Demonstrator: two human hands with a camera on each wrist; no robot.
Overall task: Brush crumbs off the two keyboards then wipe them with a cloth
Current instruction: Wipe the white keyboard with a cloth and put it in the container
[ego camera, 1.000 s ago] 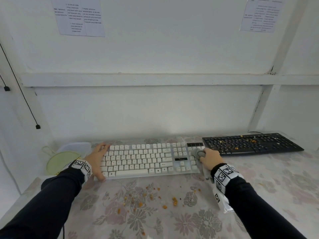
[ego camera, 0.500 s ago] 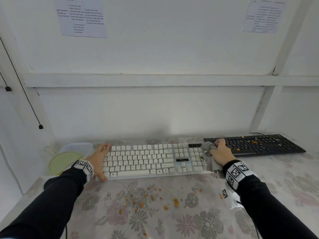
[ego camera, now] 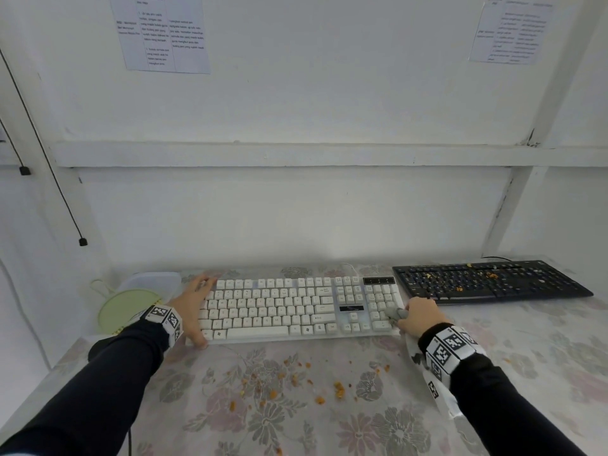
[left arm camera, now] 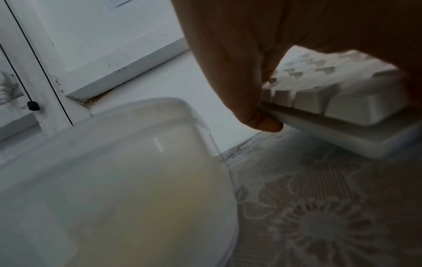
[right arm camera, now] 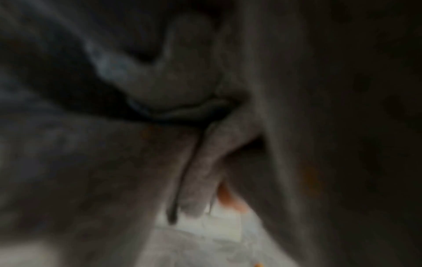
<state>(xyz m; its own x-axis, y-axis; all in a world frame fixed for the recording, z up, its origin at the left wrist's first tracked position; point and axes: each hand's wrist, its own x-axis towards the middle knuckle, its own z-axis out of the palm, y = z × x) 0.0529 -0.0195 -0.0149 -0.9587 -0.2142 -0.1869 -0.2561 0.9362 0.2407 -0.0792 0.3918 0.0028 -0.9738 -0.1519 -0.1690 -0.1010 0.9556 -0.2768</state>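
Observation:
A white keyboard (ego camera: 289, 304) lies across the middle of the flowered table. My left hand (ego camera: 194, 307) grips its left end, fingers along the far edge and thumb at the near corner; the left wrist view shows a fingertip (left arm camera: 267, 124) hooked on the white keyboard (left arm camera: 342, 108). My right hand (ego camera: 419, 315) holds a bunched grey cloth (ego camera: 394, 313) pressed on the number pad's lower right keys. In the right wrist view dark cloth folds (right arm camera: 182, 108) fill the frame. A black keyboard (ego camera: 490, 281) with orange crumbs on it lies at the right.
Orange crumbs (ego camera: 339, 390) are scattered on the tablecloth in front of the white keyboard. A clear plastic container (ego camera: 151, 284) and a pale green round brush (ego camera: 121, 311) sit at the left, close to my left wrist. The white wall stands right behind both keyboards.
My right hand drew the cloth back from the keyboard's far right corner toward the near right keys of the number pad. The left hand stayed on the left end.

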